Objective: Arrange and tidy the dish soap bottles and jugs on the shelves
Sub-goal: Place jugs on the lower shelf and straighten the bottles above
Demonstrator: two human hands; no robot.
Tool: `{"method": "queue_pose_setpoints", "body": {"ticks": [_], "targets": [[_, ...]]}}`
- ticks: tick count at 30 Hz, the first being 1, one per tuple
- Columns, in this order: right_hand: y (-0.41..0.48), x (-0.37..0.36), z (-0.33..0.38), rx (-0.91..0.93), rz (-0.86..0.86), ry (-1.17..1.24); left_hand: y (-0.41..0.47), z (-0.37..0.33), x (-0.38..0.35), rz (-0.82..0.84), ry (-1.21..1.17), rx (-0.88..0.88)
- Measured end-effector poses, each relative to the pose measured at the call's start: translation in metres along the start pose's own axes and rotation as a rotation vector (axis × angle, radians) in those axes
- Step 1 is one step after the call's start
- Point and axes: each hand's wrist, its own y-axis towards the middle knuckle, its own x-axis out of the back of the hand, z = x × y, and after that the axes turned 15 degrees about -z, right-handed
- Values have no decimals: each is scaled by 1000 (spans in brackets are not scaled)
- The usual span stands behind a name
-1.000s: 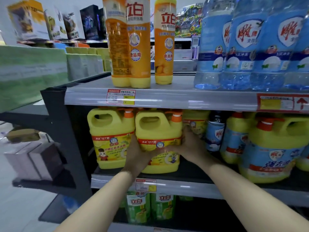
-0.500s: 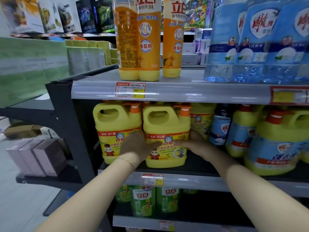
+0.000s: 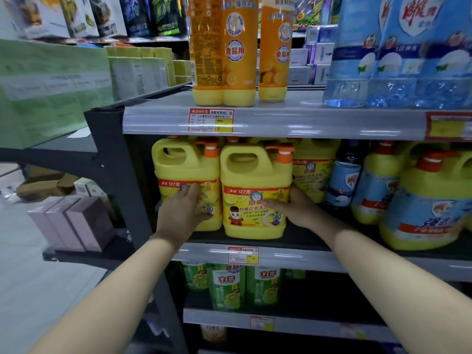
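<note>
Yellow front jug (image 3: 255,192) gripped by right hand (image 3: 296,209), left hand (image 3: 180,213) shifted onto neighbouring jug (image 3: 185,169), fingers (image 3: 192,191) flat.

A dark metal shelving unit (image 3: 109,159) stands on a pale grey floor (image 3: 30,290); left of it, green cartons (image 3: 51,93) fill a neighbouring rack (image 3: 51,155); pinkish boxes (image 3: 74,223) sit lower down.

Just above the left fingers (image 3: 192,191), the left yellow jug (image 3: 184,169) shows "127克" on its red band. The right yellow jug (image 3: 255,175), at the right fingers (image 3: 270,202), reads "127克", "白猫" and "柠檬红茶". Orange bottles (image 3: 235,52) well above the fingers carry "食品用"; green bottles (image 3: 227,284) below them read "立白". The price tags' (image 3: 211,120) print is too small to read.
</note>
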Motion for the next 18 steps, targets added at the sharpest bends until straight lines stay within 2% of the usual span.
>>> {"method": "queue_pose_setpoints", "body": {"ticks": [2, 7, 10, 14, 16, 18], "targets": [[-1, -7, 1, -6, -21, -20, -3, 9, -2, -20, -5, -19], [-9, -22, 9, 23, -72, 0, -7, 13, -6, -43, -21, 92], [-16, -23, 13, 36, -87, -12, -13, 7, -10, -66, -53, 96], [-23, -16, 11, 43, -4, -58, -25, -14, -10, -93, -159, -60], [-25, -7, 6, 20, 49, -138, -31, -33, -9, -85, -214, -145], [-26, 6, -1, 13, 34, -252, -35, -54, -8, -52, -271, -240]]}}
